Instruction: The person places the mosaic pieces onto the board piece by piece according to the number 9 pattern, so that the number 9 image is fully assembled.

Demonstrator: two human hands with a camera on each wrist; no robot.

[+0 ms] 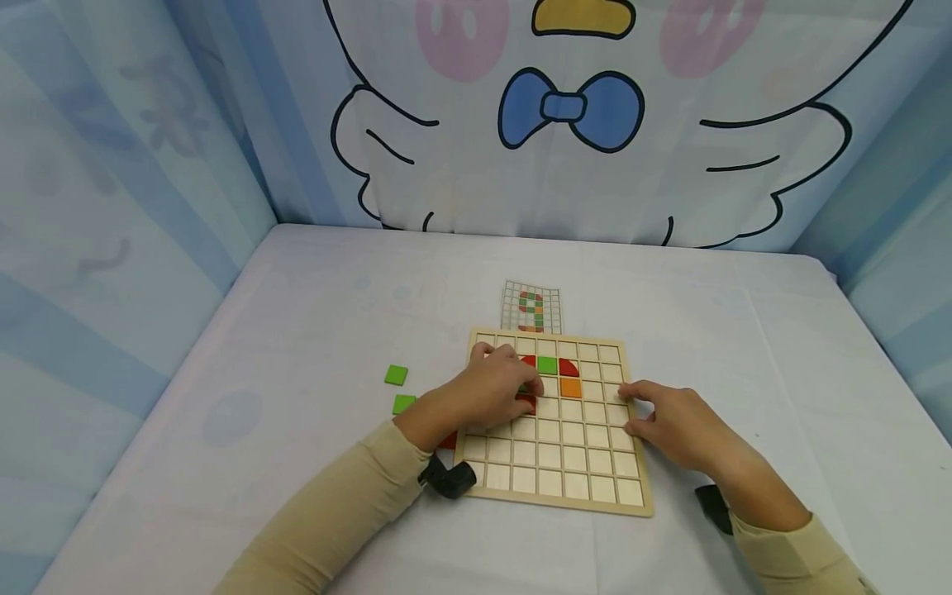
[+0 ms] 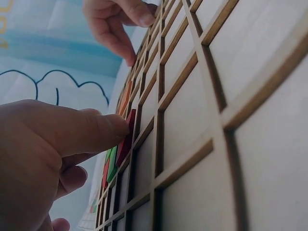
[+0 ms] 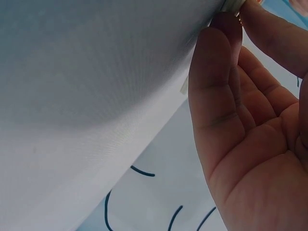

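Observation:
A wooden grid board (image 1: 554, 457) lies on the table. My left hand (image 1: 487, 388) is over its left part, with thumb and finger pinching a red piece (image 2: 127, 137) at a grid cell. Around that hand sit a green square (image 1: 547, 365), a red quarter-circle (image 1: 568, 368) and an orange square (image 1: 571, 387) in cells. Another red piece (image 1: 529, 360) and a green one show partly beside the fingers. On the board's right edge, my right hand (image 1: 680, 423) grips with thumb and fingers; the right wrist view shows this hand (image 3: 255, 125) close up.
Behind the board lies a pattern card (image 1: 551, 310) with a coloured grid figure. Two loose green squares, one farther back (image 1: 397, 375) and one nearer (image 1: 404, 403), lie left of the board. A red piece (image 1: 449, 441) is partly hidden by the left wrist. A printed curtain (image 1: 476, 190) stands behind.

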